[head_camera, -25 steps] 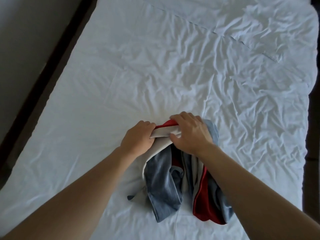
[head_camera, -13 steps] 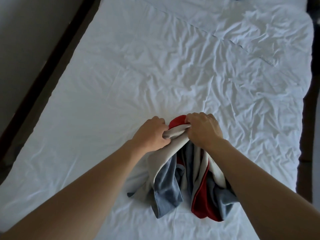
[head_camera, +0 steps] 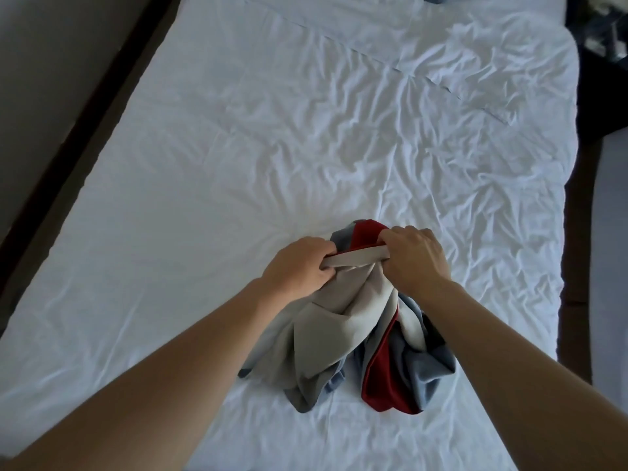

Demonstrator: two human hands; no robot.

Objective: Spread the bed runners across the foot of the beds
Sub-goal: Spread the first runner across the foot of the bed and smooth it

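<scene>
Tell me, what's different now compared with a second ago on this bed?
Both hands have moved apart a little along the beige edge of the bed runner, stretching a short strip of it taut between them, and more beige cloth has opened out below. The left hand and right hand grip that edge as before. The runner stays mostly bunched on the wrinkled white sheet.

two bare forearms, no sleeves, left hand (head_camera: 299,265), right hand (head_camera: 416,256)

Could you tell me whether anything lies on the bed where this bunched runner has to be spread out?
Nothing visible does. Both hands, left and right, already grip the bed runner, and the white sheet around it carries only wrinkles.
</scene>
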